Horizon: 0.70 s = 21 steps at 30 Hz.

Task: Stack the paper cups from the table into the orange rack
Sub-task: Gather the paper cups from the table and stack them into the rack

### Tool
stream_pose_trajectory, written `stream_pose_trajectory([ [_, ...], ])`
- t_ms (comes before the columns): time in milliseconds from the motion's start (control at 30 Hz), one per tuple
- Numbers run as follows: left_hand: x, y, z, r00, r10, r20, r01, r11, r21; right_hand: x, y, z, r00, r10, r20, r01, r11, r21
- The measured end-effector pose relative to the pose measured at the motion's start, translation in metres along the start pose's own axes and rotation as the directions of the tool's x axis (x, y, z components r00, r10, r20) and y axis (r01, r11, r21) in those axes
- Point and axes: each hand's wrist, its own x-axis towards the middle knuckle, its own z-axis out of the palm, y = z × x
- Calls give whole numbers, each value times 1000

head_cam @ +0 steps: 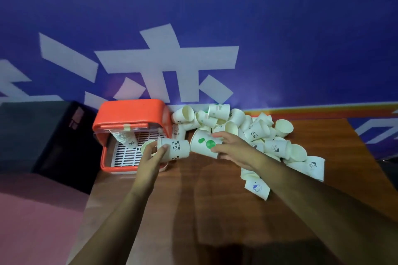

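Note:
The orange rack [131, 114] stands at the table's back left, lid raised over a white slatted tray. A leaning stack of nested cups [126, 139] rests inside it. My left hand [150, 155] grips a panda-printed paper cup [176, 148] lying sideways just right of the rack's front corner. My right hand [228, 146] holds a cup with green dots [204, 142], also on its side, its base close to the panda cup. A heap of loose paper cups [258, 133] lies behind and right of my right hand.
The wooden table [204, 200] has bare surface in front of my hands. A black box [43, 133] sits left of the rack. A blue wall with white characters [163, 66] rises right behind the cups. One cup with a blue print [257, 187] lies nearest me.

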Motion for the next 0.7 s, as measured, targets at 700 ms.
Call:
stream_pose_trajectory([
  [700,12,26,-43,989,111,93,-112,994,2,23,-7,114,994,-70,87,97,930,-354],
])
